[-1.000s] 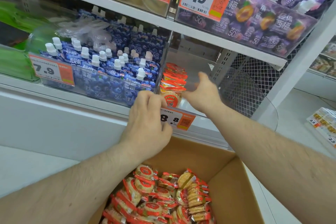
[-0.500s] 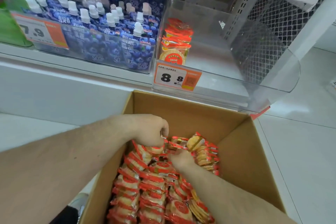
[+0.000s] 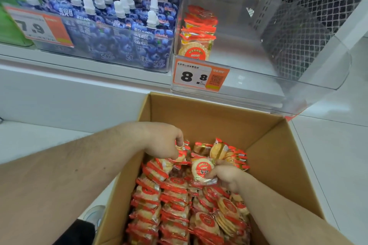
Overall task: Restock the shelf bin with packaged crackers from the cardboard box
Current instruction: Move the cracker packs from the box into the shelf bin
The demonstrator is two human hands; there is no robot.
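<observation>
Tags on the shelf are reading "8.8" (image 3: 200, 76) and "7.9" (image 3: 37, 26). Below them, in the cardboard box (image 3: 209, 113), we are now lifting one cracker pack (image 3: 202, 170), pinching it in our right hand (image 3: 226, 175), while our left hand (image 3: 164, 141) is gripping packs beside it. The shelf bin (image 3: 258, 77) is holding one short row.

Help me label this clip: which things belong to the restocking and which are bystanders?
Job: brown cardboard box; red-wrapped round cracker packs; clear plastic shelf bin; left hand; right hand.
Bystanders: blue blueberry jelly pouches; orange 7.9 price tag.
</observation>
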